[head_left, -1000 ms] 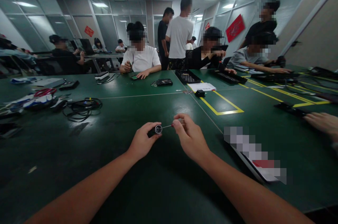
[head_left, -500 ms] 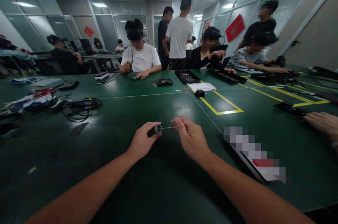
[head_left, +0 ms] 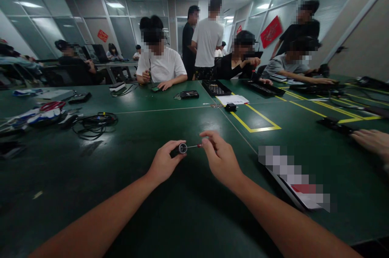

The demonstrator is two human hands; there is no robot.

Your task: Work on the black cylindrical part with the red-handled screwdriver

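Note:
My left hand (head_left: pixel 163 163) is closed round a small black cylinder with a silvery round end (head_left: pixel 181 148), held just above the green table (head_left: pixel 146 209). My right hand (head_left: pixel 219 157) pinches a thin screwdriver with a red collar (head_left: pixel 197 145). Its fine metal tip points left and meets the cylinder's silvery end. Both forearms reach in from the bottom edge.
A tangle of black cables (head_left: pixel 94 123) and red and white items (head_left: pixel 45 111) lie at the left. A blurred flat object (head_left: pixel 291 177) lies to the right, near another person's hand (head_left: pixel 370 141). Yellow tape lines (head_left: pixel 255 122) and a small black box (head_left: pixel 230 107) lie ahead. Several people sit and stand at the far side.
My hands have barely moved; the right hand has shifted its pinch slightly on the screwdriver. The person opposite in white has leaned a little to the left.

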